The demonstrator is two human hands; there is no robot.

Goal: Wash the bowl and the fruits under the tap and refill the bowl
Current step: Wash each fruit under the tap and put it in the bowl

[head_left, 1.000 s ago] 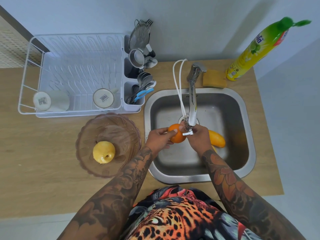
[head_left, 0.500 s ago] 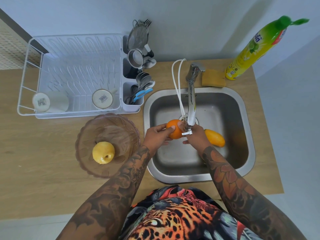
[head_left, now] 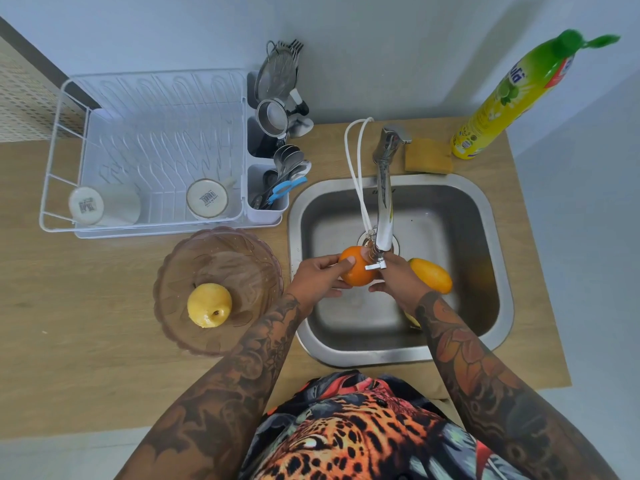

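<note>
The sink (head_left: 498, 237) is set into the right part of the table (head_left: 86, 341); its front rim lies close to the table's near edge, and its right rim close to the table's right edge. The bowl (head_left: 242, 251) stands on the table just left of the sink, with a bare stretch of table to its left and in front. The dish rack (head_left: 156, 150) sits behind the bowl, near it. A yellow fruit (head_left: 209, 305) lies inside the bowl. A second yellow fruit (head_left: 431, 274) lies in the sink basin, just right of the hands.

The left hand (head_left: 317, 277) grips the orange (head_left: 356, 271) from its left side, thumb on top and fingers curled beneath. The right hand (head_left: 398, 282) grips the orange from the right, fingers curled against it. The orange is held above the basin, directly beneath the spout of the tap (head_left: 382, 216).

Both forearms reach forward over the sink's front rim and converge at the orange. A sponge (head_left: 428, 156) and a bottle (head_left: 512, 98) stand behind the sink
</note>
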